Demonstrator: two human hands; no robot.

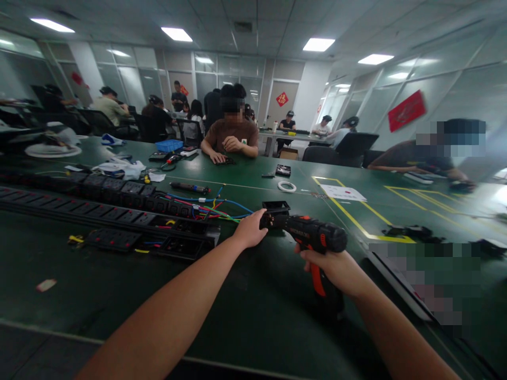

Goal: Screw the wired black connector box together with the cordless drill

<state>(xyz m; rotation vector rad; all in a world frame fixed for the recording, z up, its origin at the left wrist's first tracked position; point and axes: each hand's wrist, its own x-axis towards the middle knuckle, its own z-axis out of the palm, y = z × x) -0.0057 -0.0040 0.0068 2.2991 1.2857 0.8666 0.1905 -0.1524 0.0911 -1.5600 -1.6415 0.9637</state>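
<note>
Dim green tabletop [237,295] under bright ceiling panels [319,45], glare far right, soft, distorted edges

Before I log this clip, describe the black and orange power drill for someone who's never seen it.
Find the long dark-green table, then its near side, right of centre. There the right hand grips the black and orange power drill, its front end pointing toward the left hand. Its pistol shape and orange accents set it apart from the long black socket strips to the left.
</note>
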